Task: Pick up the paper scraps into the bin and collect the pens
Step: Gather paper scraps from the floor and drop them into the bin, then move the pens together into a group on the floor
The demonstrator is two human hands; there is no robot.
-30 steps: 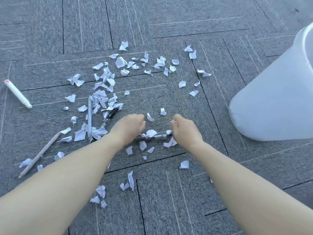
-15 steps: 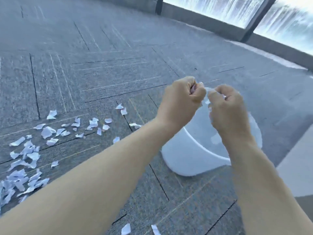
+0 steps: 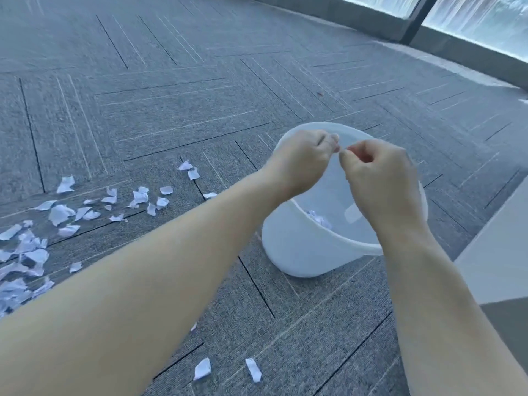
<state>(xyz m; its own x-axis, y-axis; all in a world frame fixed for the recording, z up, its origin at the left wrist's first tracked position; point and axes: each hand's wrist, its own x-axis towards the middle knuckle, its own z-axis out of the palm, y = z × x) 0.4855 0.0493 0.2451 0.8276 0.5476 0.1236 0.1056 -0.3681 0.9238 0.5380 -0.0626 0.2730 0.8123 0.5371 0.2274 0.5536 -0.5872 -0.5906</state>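
A white translucent bin (image 3: 300, 252) stands upright on the grey carpet, right of centre. Both my hands hover over its opening, fingertips almost touching. My left hand (image 3: 303, 164) has its fingers curled shut, and I see no paper in it. My right hand (image 3: 380, 178) pinches thumb against forefinger, with nothing visible between them. A few crumpled paper scraps (image 3: 318, 220) lie inside the bin. Several more paper scraps (image 3: 60, 212) are scattered on the carpet at the left. No pen is in view.
Two loose scraps (image 3: 203, 368) lie on the carpet near my forearms. A pale flat surface (image 3: 497, 258) borders the carpet at the right edge. A low wall with windows (image 3: 468, 38) runs along the far right.
My hands rose from the scraps and pen on the carpet and swung right to the bin. The view turned with them. The paper seen between my fingers half a second ago no longer shows.
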